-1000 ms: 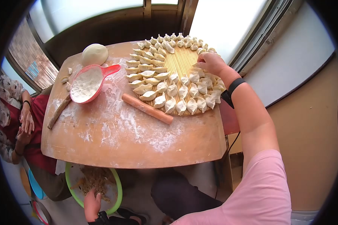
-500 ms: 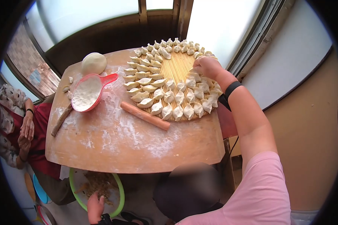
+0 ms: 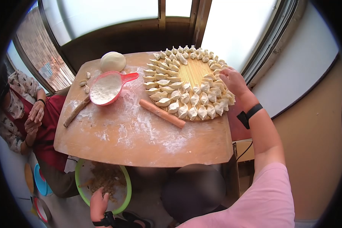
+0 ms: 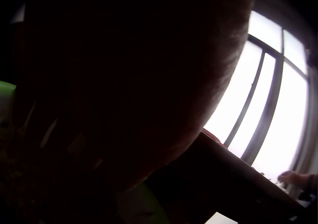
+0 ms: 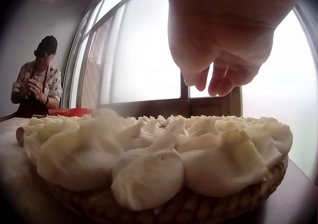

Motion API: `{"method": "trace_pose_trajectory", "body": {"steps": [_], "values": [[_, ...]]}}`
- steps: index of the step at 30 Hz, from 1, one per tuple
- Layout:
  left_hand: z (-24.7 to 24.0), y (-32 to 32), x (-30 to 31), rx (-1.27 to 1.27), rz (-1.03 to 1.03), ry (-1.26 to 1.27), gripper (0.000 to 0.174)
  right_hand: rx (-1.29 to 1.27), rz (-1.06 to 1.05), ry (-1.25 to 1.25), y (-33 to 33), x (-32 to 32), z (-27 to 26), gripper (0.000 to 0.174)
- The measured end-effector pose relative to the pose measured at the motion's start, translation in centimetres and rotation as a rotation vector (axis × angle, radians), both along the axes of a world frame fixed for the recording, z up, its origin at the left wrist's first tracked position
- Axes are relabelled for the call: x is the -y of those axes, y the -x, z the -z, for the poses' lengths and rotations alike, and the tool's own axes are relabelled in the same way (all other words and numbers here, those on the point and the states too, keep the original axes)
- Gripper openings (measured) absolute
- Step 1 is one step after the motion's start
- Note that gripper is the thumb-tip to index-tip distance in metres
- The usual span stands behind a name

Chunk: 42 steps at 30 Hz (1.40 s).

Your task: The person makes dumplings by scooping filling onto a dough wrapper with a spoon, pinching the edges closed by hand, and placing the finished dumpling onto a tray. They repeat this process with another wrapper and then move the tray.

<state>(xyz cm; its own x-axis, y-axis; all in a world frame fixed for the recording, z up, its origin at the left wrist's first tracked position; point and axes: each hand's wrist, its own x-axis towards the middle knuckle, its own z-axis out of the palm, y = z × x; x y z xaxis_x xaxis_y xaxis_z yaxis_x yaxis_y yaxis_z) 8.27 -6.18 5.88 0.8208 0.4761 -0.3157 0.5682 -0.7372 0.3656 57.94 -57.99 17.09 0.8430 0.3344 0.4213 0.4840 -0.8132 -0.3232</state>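
My right hand (image 3: pixel 234 81) hangs over the right side of a round woven tray (image 3: pixel 192 74) crowded with pleated dumplings (image 3: pixel 182 111). In the right wrist view its bent fingers (image 5: pixel 223 82) point down above the dumplings, with nothing between them. Low on the left, my left hand (image 3: pixel 98 205) reaches into a green-rimmed bowl (image 3: pixel 129 189) below the table. Its fingers are at the chopped filling (image 3: pixel 107 178), thumb held apart. The left wrist view is very dark, with my left hand (image 4: pixel 129 85) filling most of it.
On the floury table (image 3: pixel 114 148) are a rolling pin (image 3: pixel 162 113), a red scoop of flour (image 3: pixel 106 88), a dough ball (image 3: pixel 113 61), small dough pieces (image 3: pixel 86 89) and a wooden stick (image 3: pixel 76 111). Another person (image 3: pixel 34 110) sits at the left, hands together.
My right hand has drawn back from the dumplings by the tray's inner space toward its right rim. The left hand stays in the bowl. The head view has shifted slightly.
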Motion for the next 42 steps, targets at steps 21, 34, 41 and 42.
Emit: {"method": "trace_pose_trajectory", "body": {"steps": [21, 34, 41, 42], "values": [[-1.4, 3.6, 0.7, 0.194, 0.122, -0.100, 0.044, 0.005, 0.242, -0.422, 24.8, -0.7, 13.8, 0.030], [-2.0, 5.6, 0.7, 0.226, 0.092, -0.083, 0.043, 0.062, 0.271, -0.425, 24.3, -0.5, 14.8, 0.025], [-1.9, 4.8, 0.8, 0.129, 0.060, -0.025, 0.044, 0.080, 0.286, -0.309, 24.3, -0.4, 14.4, 0.025], [-2.0, 4.6, 1.0, 0.088, 0.052, -0.029, 0.044, 0.120, 0.304, -0.220, 24.7, -0.7, 13.3, 0.024]]}}
